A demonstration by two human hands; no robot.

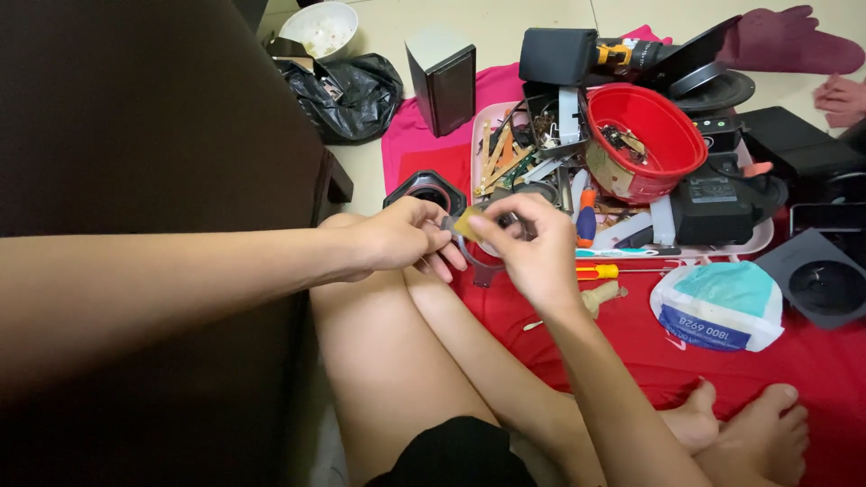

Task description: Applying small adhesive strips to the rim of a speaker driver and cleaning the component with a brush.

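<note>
From my head camera, my left hand [401,239] and right hand [532,248] meet just in front of the pink tray [758,242], and between them I pinch a small yellowish piece [468,221] joined to a thin grey ring [478,257]; my left fingers [433,236] are closed on its left end, my right fingers [507,227] curled shut over its right end. The ring hangs just below my fingertips, above the red cloth [631,343], with the red bowl [645,135] on the tray beyond and the white packet [717,307] beside the tray's near edge.
</note>
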